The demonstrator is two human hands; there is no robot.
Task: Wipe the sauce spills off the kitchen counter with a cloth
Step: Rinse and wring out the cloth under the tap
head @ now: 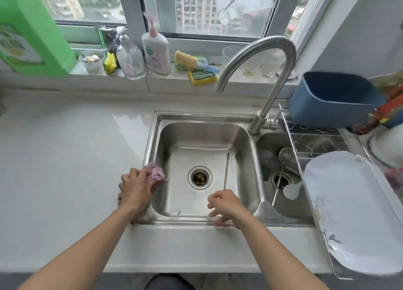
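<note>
While bunched in the gripping left hand (136, 190) at the sink (152, 137) edge, about seven o'clock from the drain (200, 177), could drop pink cloth (156, 173) into the wet sink if bumped by loose, half-curled, blurry right hand (224, 206).

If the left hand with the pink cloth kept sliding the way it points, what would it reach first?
The left hand holding the cloth points up-right over the sink rim, so it would likely drop into the basin first; depth is uncertain.

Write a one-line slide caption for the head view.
Left hand grips a pink cloth at the sink rim; right hand hovers over the front edge.
</note>
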